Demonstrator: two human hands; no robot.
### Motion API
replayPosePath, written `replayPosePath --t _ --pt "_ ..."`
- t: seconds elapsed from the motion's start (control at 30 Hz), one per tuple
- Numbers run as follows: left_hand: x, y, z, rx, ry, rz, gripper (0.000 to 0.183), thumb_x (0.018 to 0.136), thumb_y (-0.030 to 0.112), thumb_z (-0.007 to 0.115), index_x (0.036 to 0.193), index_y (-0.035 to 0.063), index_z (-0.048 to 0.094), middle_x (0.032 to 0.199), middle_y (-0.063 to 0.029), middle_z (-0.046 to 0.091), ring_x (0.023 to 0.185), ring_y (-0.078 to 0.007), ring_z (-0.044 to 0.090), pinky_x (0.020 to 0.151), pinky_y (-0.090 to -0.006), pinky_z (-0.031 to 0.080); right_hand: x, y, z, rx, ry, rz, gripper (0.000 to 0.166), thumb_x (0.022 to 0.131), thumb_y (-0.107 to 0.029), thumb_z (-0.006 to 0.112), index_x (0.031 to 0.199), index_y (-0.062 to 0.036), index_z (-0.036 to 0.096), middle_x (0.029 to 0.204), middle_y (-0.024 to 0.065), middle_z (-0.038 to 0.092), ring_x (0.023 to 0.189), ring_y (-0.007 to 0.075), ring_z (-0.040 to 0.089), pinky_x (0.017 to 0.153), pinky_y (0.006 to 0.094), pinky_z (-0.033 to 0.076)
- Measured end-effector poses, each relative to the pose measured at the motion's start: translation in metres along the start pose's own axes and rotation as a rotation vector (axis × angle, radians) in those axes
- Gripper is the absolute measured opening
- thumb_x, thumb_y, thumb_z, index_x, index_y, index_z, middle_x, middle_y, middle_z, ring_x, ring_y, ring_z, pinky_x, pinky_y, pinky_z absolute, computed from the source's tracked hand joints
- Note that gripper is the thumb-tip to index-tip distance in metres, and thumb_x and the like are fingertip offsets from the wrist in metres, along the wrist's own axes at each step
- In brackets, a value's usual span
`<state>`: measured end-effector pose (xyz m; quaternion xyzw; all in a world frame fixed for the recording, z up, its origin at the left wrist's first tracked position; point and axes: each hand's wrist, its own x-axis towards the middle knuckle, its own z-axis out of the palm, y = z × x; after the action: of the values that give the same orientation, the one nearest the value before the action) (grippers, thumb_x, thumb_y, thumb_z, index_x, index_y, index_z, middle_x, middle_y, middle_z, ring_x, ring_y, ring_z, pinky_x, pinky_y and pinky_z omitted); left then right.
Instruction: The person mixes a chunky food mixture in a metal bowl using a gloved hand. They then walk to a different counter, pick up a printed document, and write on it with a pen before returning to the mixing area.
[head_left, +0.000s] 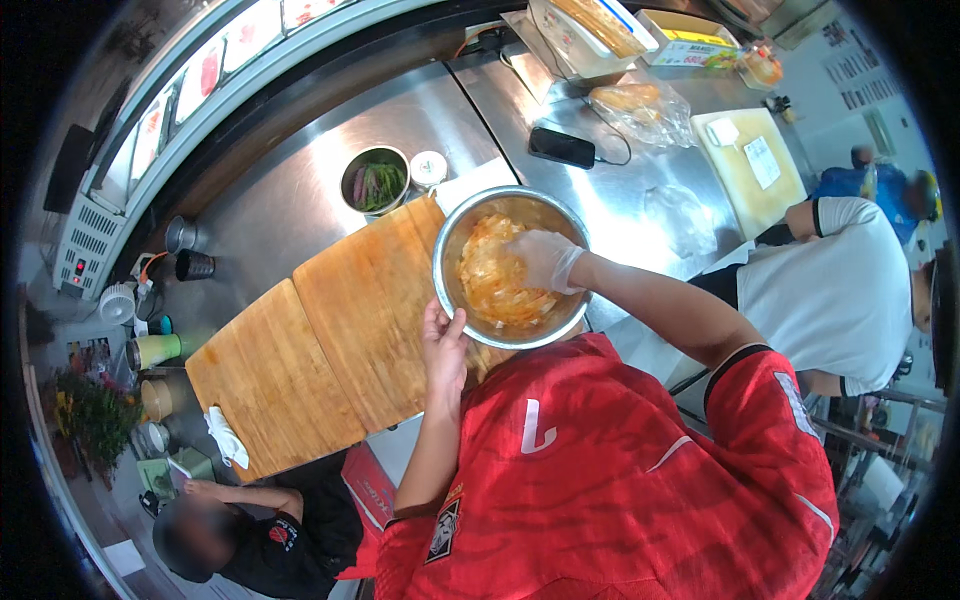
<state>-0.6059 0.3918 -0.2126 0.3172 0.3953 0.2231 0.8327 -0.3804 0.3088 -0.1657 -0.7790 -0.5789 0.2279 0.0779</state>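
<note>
A round stainless steel mixing bowl (512, 193) stands at the near right end of the wooden cutting boards. My left hand (445, 343) grips its near left rim, thumb on top. In a clear plastic glove, my right hand (541, 260) reaches into the bowl and rests in an orange-coated, shredded or sliced food (491, 281); its fingertips are partly hidden, and I cannot tell whether they hold any of it. Beyond the bowl are a steel pot (409, 166) with green and purple leaves and a white-lidded container (429, 169).
Two wooden cutting boards (322, 352) extend left, with a white cloth (225, 437) at the end. A phone (562, 147) on a cable, bagged bread (626, 101) and a pale cutting board (739, 172) lie right. One person (825, 277) stands right, another (262, 540) lower left.
</note>
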Motion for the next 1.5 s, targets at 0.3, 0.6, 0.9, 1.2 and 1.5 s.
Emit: replayPosePath --t 0.3,0.6,0.9,1.2,1.5 --pt "0.000 -0.002 -0.001 -0.025 -0.020 0.007 0.038 0.096 0.002 0.055 0.131 0.0072 0.044 0.115 -0.0050 0.058 0.104 -0.0161 0.058 0.088 -0.0327 0.051 0.002 -0.004 -0.024 0.036 -0.131 0.157 0.030 0.077 -0.016 0.063 0.107 -0.0108 0.068 0.106 0.0162 0.068 0.103 0.0312 0.064 0.088 0.0435 0.050" --pt "-0.003 0.003 0.002 -0.008 -0.020 -0.010 0.034 0.095 0.002 0.055 0.128 0.0070 0.046 0.113 -0.0043 0.059 0.103 -0.0160 0.059 0.086 -0.0324 0.052 0.040 -0.021 0.021 -0.228 -0.096 0.051 0.038 0.080 -0.020 0.063 0.117 -0.0113 0.064 0.108 0.0136 0.068 0.105 0.0290 0.063 0.090 0.0461 0.046" --pt "-0.002 0.002 0.003 -0.007 -0.006 0.006 0.035 0.095 0.002 0.056 0.129 0.0070 0.046 0.109 -0.0040 0.061 0.101 -0.0153 0.059 0.083 -0.0299 0.051 0.053 -0.014 0.029 -0.057 -0.081 0.008 0.038 0.078 -0.021 0.067 0.114 -0.0097 0.065 0.099 0.0184 0.068 0.094 0.0357 0.066 0.087 0.0460 0.049" --pt "-0.001 0.003 0.001 -0.016 -0.036 -0.012 0.036 0.093 0.001 0.058 0.127 0.0072 0.047 0.113 -0.0054 0.060 0.104 -0.0164 0.058 0.089 -0.0332 0.049 0.056 -0.022 0.012 0.110 -0.071 0.158 0.040 0.076 -0.019 0.069 0.114 -0.0110 0.065 0.106 0.0184 0.067 0.100 0.0353 0.065 0.088 0.0448 0.051" --pt "0.001 -0.001 -0.003 -0.045 -0.038 -0.009 0.035 0.093 0.001 0.058 0.126 0.0075 0.047 0.115 -0.0060 0.060 0.104 -0.0168 0.058 0.090 -0.0333 0.048 0.053 -0.008 0.021 -0.059 0.118 -0.002 0.025 0.079 -0.017 0.065 0.102 -0.0098 0.071 0.105 0.0160 0.068 0.099 0.0337 0.065 0.088 0.0429 0.051"
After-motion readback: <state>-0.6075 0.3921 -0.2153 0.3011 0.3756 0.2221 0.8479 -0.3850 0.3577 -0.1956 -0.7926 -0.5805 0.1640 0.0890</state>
